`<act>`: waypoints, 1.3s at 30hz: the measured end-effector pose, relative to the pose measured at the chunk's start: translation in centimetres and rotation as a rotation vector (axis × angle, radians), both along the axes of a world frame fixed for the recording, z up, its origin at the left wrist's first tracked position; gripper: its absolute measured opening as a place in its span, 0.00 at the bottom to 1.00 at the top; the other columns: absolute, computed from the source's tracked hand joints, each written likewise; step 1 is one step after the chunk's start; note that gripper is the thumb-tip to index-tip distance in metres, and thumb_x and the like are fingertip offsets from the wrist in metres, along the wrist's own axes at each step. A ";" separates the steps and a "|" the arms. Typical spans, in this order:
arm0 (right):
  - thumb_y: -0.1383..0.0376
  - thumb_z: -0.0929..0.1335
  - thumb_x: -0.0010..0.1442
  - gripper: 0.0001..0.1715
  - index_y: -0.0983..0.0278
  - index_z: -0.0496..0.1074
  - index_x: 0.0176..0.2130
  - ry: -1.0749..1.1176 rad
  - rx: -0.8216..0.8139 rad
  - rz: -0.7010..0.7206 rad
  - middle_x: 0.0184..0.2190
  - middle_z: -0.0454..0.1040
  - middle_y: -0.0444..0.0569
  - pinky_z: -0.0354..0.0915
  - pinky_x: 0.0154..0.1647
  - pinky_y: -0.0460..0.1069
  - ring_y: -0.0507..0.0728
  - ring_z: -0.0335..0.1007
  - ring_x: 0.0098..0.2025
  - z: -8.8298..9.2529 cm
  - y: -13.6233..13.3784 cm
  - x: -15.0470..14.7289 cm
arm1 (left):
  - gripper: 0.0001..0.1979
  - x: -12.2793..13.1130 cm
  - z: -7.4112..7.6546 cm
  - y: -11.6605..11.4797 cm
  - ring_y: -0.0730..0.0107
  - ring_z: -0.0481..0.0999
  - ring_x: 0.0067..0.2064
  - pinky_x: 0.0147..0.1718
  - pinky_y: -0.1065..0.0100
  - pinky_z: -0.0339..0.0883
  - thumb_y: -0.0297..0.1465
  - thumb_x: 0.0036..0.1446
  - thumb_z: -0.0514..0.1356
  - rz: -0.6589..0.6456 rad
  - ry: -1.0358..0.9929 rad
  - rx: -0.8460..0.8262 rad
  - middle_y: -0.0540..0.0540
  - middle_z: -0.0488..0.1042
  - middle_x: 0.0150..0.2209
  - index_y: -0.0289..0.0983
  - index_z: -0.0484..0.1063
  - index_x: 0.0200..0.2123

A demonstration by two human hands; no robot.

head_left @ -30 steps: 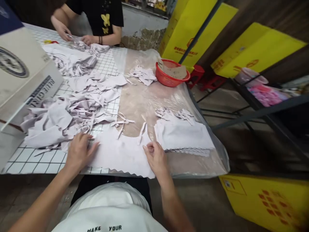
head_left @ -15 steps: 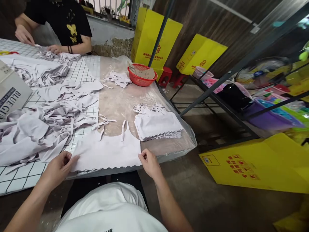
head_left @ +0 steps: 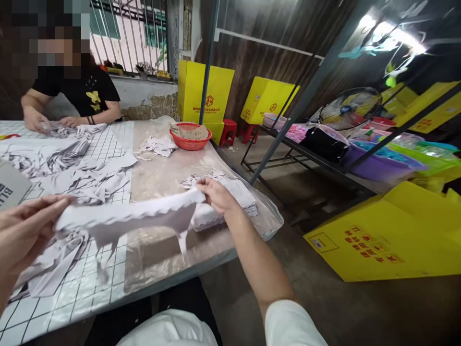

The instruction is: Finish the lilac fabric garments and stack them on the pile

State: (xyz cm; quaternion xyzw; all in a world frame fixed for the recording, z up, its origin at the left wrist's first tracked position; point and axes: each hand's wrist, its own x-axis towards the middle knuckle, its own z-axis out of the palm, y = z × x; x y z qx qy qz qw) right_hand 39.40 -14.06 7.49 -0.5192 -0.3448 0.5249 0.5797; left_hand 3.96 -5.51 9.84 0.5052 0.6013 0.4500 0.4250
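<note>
A pale camisole with a scalloped hem is stretched in the air above the near side of the table, hem up and thin straps hanging down, blurred. My left hand pinches one end of the hem. At the other end, my right hand grips the hem between thumb and fingers. Just behind and beside my right hand lies a stack of folded pale camisoles, partly covered by that hand and forearm. Below my left hand, a loose heap of pale fabric pieces rests on the checked tablecloth.
Across the table a person in black handles pale cloth. A red basket with cardboard stands near the far right corner, beside a small cloth pile. To the right are a metal rack and a yellow box.
The camisole has been lifted off the table and turned over, straps now hanging downward. Both hands rose with it, and the head view has tilted up.
</note>
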 end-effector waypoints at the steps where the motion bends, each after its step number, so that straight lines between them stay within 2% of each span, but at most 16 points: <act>1: 0.67 0.73 0.53 0.12 0.62 0.65 0.33 -0.015 0.015 -0.041 0.25 0.67 0.38 0.66 0.23 0.42 0.47 0.63 0.24 1.0 2.2 1.2 | 0.19 1.8 1.3 1.4 0.81 0.58 0.22 0.16 0.80 0.51 0.43 0.26 0.72 -0.063 -0.059 0.046 0.55 0.73 0.23 0.45 0.79 0.27; 3: 0.71 0.69 0.57 0.08 0.62 0.64 0.32 -0.084 0.047 -0.167 0.25 0.66 0.38 0.68 0.24 0.42 0.48 0.64 0.25 3.4 6.3 3.8 | 0.17 5.7 3.9 4.2 0.82 0.62 0.23 0.17 0.83 0.55 0.35 0.32 0.72 -0.119 -0.162 0.144 0.55 0.69 0.21 0.40 0.79 0.31; 6: 0.73 0.66 0.59 0.07 0.63 0.64 0.32 -0.185 0.078 -0.371 0.26 0.66 0.39 0.72 0.29 0.45 0.48 0.64 0.27 6.6 11.1 7.8 | 0.09 12.0 7.3 7.4 0.82 0.66 0.26 0.23 0.82 0.67 0.26 0.41 0.66 -0.057 -0.301 0.254 0.53 0.70 0.23 0.32 0.77 0.31; 8: 0.73 0.65 0.60 0.07 0.63 0.64 0.32 -0.218 0.076 -0.458 0.27 0.66 0.39 0.72 0.31 0.46 0.47 0.64 0.27 7.5 12.6 10.4 | 0.07 15.8 8.1 8.4 0.82 0.66 0.24 0.25 0.80 0.69 0.23 0.45 0.63 -0.067 -0.336 0.247 0.54 0.68 0.21 0.30 0.76 0.32; 9: 0.73 0.65 0.60 0.07 0.63 0.64 0.32 -0.224 0.066 -0.481 0.26 0.65 0.39 0.72 0.32 0.45 0.47 0.64 0.27 7.5 12.7 11.6 | 0.07 17.5 7.9 8.6 0.83 0.66 0.23 0.25 0.80 0.70 0.21 0.46 0.62 -0.091 -0.357 0.209 0.55 0.67 0.20 0.29 0.76 0.32; 11: 0.73 0.64 0.60 0.07 0.63 0.64 0.32 -0.229 0.017 -0.505 0.25 0.66 0.39 0.71 0.30 0.45 0.48 0.64 0.27 6.2 12.0 13.8 | 0.06 20.4 6.0 8.4 0.83 0.65 0.21 0.24 0.79 0.70 0.20 0.47 0.60 -0.149 -0.401 0.094 0.55 0.67 0.19 0.29 0.74 0.31; 14: 0.75 0.65 0.58 0.08 0.64 0.63 0.30 -0.235 -0.113 -0.524 0.22 0.66 0.40 0.68 0.26 0.45 0.49 0.64 0.25 2.3 9.0 16.5 | 0.04 23.6 0.8 6.9 0.81 0.66 0.20 0.22 0.77 0.70 0.19 0.45 0.61 -0.224 -0.426 -0.098 0.53 0.69 0.20 0.30 0.73 0.28; 17: 0.76 0.67 0.55 0.11 0.64 0.63 0.27 -0.237 -0.238 -0.527 0.19 0.66 0.41 0.67 0.24 0.45 0.49 0.64 0.22 -1.7 5.9 18.2 | 0.05 25.8 -4.3 5.2 0.77 0.70 0.21 0.23 0.74 0.71 0.18 0.42 0.61 -0.295 -0.403 -0.296 0.50 0.71 0.20 0.30 0.73 0.25; 19: 0.76 0.69 0.54 0.12 0.64 0.63 0.27 -0.238 -0.282 -0.534 0.18 0.65 0.40 0.67 0.24 0.45 0.49 0.64 0.22 -3.2 4.9 18.8 | 0.05 26.8 -6.2 4.7 0.75 0.70 0.21 0.23 0.71 0.71 0.18 0.40 0.62 -0.318 -0.379 -0.366 0.48 0.71 0.20 0.30 0.72 0.24; 21: 0.76 0.69 0.55 0.12 0.64 0.63 0.27 -0.247 -0.288 -0.547 0.18 0.65 0.40 0.67 0.24 0.45 0.49 0.63 0.22 -3.5 4.9 19.3 | 0.05 27.4 -6.5 5.0 0.74 0.70 0.21 0.23 0.70 0.71 0.19 0.40 0.62 -0.322 -0.364 -0.375 0.49 0.71 0.20 0.31 0.71 0.24; 25: 0.74 0.69 0.58 0.10 0.64 0.63 0.30 -0.302 -0.228 -0.576 0.21 0.65 0.39 0.64 0.23 0.42 0.46 0.61 0.22 -1.4 5.5 20.3 | 0.06 27.9 -4.2 6.0 0.78 0.69 0.22 0.26 0.72 0.70 0.21 0.42 0.62 -0.328 -0.384 -0.295 0.52 0.70 0.21 0.32 0.72 0.28; 28: 0.71 0.69 0.59 0.08 0.63 0.64 0.33 -0.375 -0.177 -0.588 0.22 0.64 0.37 0.59 0.20 0.40 0.45 0.57 0.20 -0.4 4.0 20.8 | 0.08 27.5 -3.2 4.7 0.78 0.69 0.24 0.29 0.71 0.72 0.25 0.42 0.64 -0.388 -0.448 -0.183 0.53 0.70 0.23 0.33 0.73 0.30; 30: 0.70 0.69 0.59 0.07 0.63 0.65 0.33 -0.429 -0.167 -0.588 0.22 0.64 0.37 0.55 0.18 0.40 0.44 0.54 0.19 -1.1 1.9 20.7 | 0.10 26.9 -4.1 2.7 0.77 0.69 0.24 0.29 0.70 0.71 0.28 0.39 0.65 -0.431 -0.454 -0.164 0.53 0.71 0.23 0.33 0.74 0.30; 33: 0.68 0.70 0.56 0.08 0.63 0.65 0.31 -0.504 -0.186 -0.577 0.21 0.65 0.37 0.52 0.18 0.41 0.45 0.52 0.18 -3.9 -1.9 20.1 | 0.15 25.8 -7.3 -0.8 0.74 0.69 0.25 0.27 0.70 0.67 0.35 0.35 0.66 -0.470 -0.362 -0.198 0.51 0.72 0.23 0.33 0.75 0.29; 36: 0.65 0.69 0.55 0.07 0.63 0.66 0.31 -0.573 -0.203 -0.560 0.22 0.66 0.38 0.55 0.20 0.42 0.47 0.56 0.20 -6.9 -4.8 19.4 | 0.18 24.4 -10.2 -3.2 0.72 0.69 0.26 0.28 0.70 0.64 0.40 0.34 0.66 -0.502 -0.238 -0.178 0.49 0.74 0.23 0.33 0.77 0.28; 39: 0.63 0.67 0.55 0.05 0.63 0.67 0.32 -0.660 -0.200 -0.545 0.24 0.67 0.39 0.58 0.24 0.43 0.49 0.60 0.24 -8.7 -6.5 19.2 | 0.18 23.5 -11.2 -3.9 0.69 0.70 0.28 0.28 0.69 0.61 0.42 0.36 0.65 -0.550 -0.129 -0.098 0.48 0.75 0.24 0.35 0.77 0.28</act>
